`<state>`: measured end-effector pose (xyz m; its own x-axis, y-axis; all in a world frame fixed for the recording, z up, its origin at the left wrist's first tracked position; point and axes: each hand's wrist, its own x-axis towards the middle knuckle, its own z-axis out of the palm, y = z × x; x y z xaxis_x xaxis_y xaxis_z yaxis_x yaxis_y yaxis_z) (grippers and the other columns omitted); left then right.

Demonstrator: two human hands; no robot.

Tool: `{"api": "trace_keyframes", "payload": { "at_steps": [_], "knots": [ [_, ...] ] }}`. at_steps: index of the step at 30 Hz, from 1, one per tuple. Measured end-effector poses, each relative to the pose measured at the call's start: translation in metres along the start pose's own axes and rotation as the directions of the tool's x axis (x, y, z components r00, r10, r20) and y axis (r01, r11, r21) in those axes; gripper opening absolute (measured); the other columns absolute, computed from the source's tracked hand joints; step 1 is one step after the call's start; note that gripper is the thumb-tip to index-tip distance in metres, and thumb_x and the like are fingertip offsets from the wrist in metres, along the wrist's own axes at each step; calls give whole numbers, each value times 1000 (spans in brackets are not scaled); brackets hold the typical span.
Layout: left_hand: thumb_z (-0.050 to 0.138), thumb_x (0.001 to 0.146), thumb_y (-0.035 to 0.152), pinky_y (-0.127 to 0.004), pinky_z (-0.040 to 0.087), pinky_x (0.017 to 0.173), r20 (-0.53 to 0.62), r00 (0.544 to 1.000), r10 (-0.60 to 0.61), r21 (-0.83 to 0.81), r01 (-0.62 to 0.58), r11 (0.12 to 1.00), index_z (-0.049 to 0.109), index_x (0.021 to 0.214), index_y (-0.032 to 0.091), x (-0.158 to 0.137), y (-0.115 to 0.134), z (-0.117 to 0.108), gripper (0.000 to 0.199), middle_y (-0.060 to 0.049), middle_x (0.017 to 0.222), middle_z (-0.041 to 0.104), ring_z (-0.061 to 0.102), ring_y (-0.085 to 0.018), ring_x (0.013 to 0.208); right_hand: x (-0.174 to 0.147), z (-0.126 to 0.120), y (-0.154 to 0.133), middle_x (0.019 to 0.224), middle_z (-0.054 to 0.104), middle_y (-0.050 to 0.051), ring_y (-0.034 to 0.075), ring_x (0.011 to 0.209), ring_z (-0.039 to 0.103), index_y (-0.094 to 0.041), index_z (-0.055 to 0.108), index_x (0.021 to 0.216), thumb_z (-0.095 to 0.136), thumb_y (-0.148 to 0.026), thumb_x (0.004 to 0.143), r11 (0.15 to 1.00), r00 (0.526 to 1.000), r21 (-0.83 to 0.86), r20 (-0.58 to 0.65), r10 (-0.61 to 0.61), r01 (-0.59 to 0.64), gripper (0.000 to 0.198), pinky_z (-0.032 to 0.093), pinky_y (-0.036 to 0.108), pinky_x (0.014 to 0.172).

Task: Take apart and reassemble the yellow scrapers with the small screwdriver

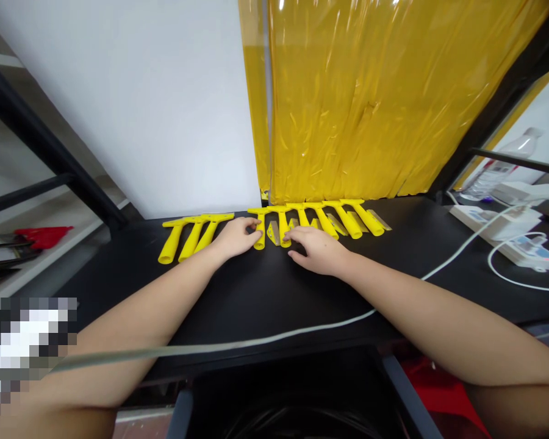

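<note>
Yellow T-shaped scraper-like tools lie in a row on the black tabletop (238, 305), hollow handle ends towards me. My left hand (235, 239) is beside one yellow tool (259, 235); its bent fingertips and thumb touch the handle's left edge, with a gap between them. My right hand (320, 250) hovers low over the row. Its fingers reach across another yellow tool (283, 222), thumb held apart below. Between the handles lies a small metal blade with a yellow end (273, 233). More yellow tools (332, 219) are at the right, partly covered by my right hand.
Three yellow tools (190, 238) lie farther left. A white cable (279, 334) crosses low in front of me. Power strips (531, 244) and a plastic bottle (498, 167) stand at the right. Behind are a white panel (141, 103) and a yellow plastic sheet (370, 103).
</note>
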<state>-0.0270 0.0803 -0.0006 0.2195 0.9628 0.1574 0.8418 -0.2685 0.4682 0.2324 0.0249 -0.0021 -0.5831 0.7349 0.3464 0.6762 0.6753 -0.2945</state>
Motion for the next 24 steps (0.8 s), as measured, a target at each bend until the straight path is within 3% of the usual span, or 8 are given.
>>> {"api": "trace_keyframes", "payload": {
  "at_steps": [10,17,21,24],
  "knots": [
    [63,93,40,-33,59,88,-26,997,73,33,-72,997,74,130,14,-1,0,4,47,-12,128,75,74,-21,88,0,0,1,124,73,13,27,105,71,-14,69,123,66,-19,94,999,1000,41,8,-7,7,30,57,43,96],
    [55,98,44,-34,58,94,-61,993,102,133,-94,987,73,128,17,-3,1,-2,44,-10,126,73,72,-21,91,-3,-5,-1,130,68,14,25,101,70,-16,64,127,66,-20,94,998,1000,59,8,12,-13,33,57,43,94],
    [55,95,37,-43,55,100,-130,990,49,266,-13,964,73,122,19,-9,-11,-26,37,-12,118,73,70,-30,107,-7,-11,3,129,67,14,26,102,70,-18,60,130,66,-24,93,995,997,83,-44,58,-55,38,57,43,90],
    [62,89,40,-53,55,97,-167,983,-70,375,129,918,73,122,14,-10,-27,-45,43,-22,123,70,68,-42,112,-9,-16,10,125,68,13,27,107,69,-20,58,127,68,-27,91,990,987,116,-132,94,-79,38,55,42,92]
  ]
}}
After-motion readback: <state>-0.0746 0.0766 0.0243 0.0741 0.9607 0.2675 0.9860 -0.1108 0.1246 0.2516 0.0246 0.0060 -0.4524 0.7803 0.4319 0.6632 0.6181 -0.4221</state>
